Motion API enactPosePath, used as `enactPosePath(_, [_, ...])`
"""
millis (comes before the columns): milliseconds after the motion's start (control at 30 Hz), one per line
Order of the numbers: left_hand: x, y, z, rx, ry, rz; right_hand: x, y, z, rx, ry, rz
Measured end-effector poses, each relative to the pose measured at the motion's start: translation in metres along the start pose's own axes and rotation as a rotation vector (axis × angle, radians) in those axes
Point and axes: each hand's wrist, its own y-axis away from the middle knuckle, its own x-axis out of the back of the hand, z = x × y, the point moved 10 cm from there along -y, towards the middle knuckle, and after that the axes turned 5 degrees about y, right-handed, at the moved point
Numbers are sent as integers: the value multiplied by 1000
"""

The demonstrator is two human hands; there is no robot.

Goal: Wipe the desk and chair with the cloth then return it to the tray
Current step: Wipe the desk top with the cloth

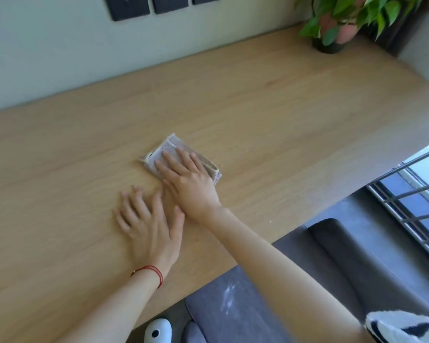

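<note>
A folded pale grey cloth (170, 147) lies flat on the light wooden desk (270, 115), near its middle. My right hand (187, 180) presses down on the cloth with fingers spread, covering most of it. My left hand (148, 225) rests flat on the bare desk just to the near left of the cloth, fingers apart, holding nothing; a red string bracelet circles its wrist. The grey chair (233, 308) sits under the desk's near edge at lower right, with white smudges on its seat. No tray is in view.
A potted green plant (332, 26) stands at the desk's far right corner. Dark wall panels (130, 6) hang on the pale wall behind the desk. A window with metal bars (416, 201) is at the right. A white slipper (157, 330) shows on the floor.
</note>
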Motion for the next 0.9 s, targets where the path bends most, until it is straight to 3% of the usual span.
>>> enactPosePath(100, [-1, -1, -1, -8, -6, 5, 13, 20, 33, 97, 23, -20])
enactPosePath(233, [-2, -4, -1, 8, -8, 3, 48, -19, 159, -305, 86, 41])
enactPosePath(333, [-3, -3, -1, 16, -29, -7, 47, -56, 158, -451, 86, 77])
enactPosePath(433, [-3, -3, -1, 18, -42, -20, 20, -67, 90, -338, 34, 34])
enactPosePath(533, [-3, -2, -1, 14, -20, -32, 3, -22, 24, -107, 43, -6])
enactPosePath(667, [-1, -1, -3, 6, 9, -18, 21, 80, 42, 15, 51, -13])
enactPosePath(733, [-2, -1, -2, 3, 24, -20, 46, 104, 112, -124, 99, 19])
enactPosePath(800, [-2, -1, -2, 3, 38, -18, 74, 108, 195, -398, 107, 62])
enactPosePath(900, [-3, -2, -1, 10, 50, -9, 84, 99, 232, -651, 128, 115])
